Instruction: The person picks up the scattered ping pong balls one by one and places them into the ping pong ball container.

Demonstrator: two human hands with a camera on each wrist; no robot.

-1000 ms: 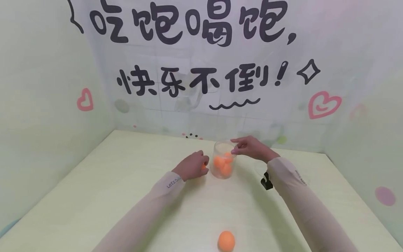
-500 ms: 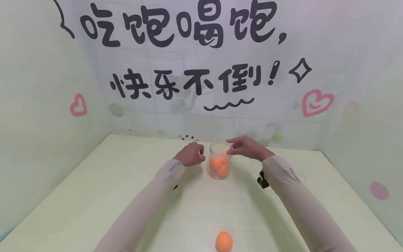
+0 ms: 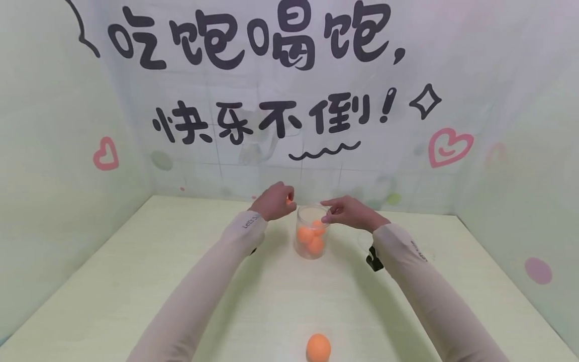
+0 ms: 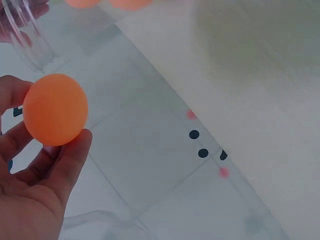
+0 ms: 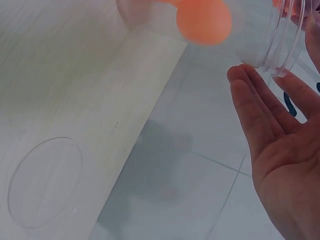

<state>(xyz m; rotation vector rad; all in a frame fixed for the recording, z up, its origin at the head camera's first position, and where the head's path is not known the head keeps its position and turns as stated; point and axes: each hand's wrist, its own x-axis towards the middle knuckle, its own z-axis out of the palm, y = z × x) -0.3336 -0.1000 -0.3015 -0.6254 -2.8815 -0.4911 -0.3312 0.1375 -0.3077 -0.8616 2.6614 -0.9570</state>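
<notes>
Pinching ball (image 4: 55,109) | L hand (image 3: 275,201) raised | R hand (image 3: 346,212) at jar (image 3: 311,232) rim

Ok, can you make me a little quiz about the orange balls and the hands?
1. True or false: the left hand pinches an orange ball.
2. Where is the loose ball? A in the clear jar, B on the table near the person, C on the wall.
3. Fill in: the right hand touches the jar's ____.

Key: 1 true; 2 B; 3 rim.
</notes>
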